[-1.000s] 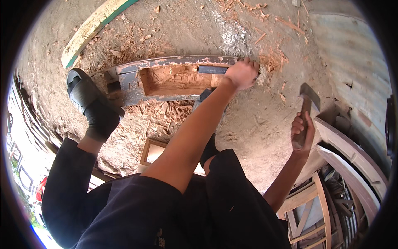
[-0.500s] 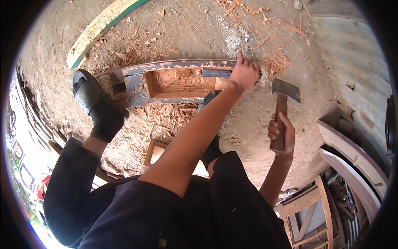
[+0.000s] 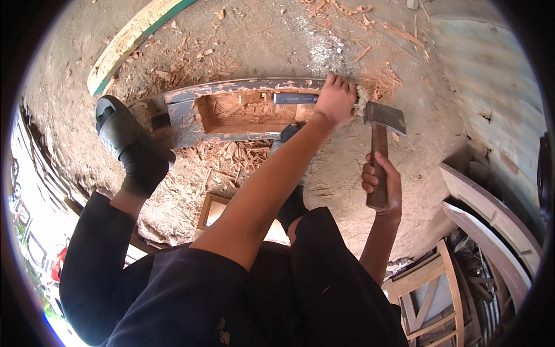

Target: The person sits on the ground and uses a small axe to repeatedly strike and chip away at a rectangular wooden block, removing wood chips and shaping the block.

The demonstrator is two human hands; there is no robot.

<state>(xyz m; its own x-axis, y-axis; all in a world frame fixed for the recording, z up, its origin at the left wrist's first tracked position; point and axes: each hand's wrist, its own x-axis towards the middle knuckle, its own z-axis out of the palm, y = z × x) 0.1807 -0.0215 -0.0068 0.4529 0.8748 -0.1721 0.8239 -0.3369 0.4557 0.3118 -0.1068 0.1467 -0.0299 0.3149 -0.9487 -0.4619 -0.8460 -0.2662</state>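
A long curved piece of wood point(image 3: 188, 127) with worn dark paint lies on the ground, a rough rectangular recess point(image 3: 243, 120) cut into it. Along the far side of that recess rests the flat blue-grey blade of a chisel point(image 3: 295, 99). My left hand point(image 3: 337, 99) is closed round the chisel's other part, which it hides; a pale frayed end point(image 3: 362, 99) sticks out to its right. My right hand point(image 3: 386, 178) grips the wooden handle of a hammer point(image 3: 385, 118). Its heavy metal head is up, just right of the frayed end and apparently apart from it.
My sandalled left foot point(image 3: 121, 130) is at the wood's left end, my right foot point(image 3: 289, 139) by its near edge. Wood chips point(image 3: 248, 156) litter the ground. A green-edged curved board point(image 3: 124, 49) lies far left; wooden frames point(image 3: 428, 289) and a metal sheet point(image 3: 485, 81) stand right.
The hammer has moved left, closer to the chisel's frayed end. My left index finger, stretched out before, is now curled in with the others. The whole view has shifted slightly.
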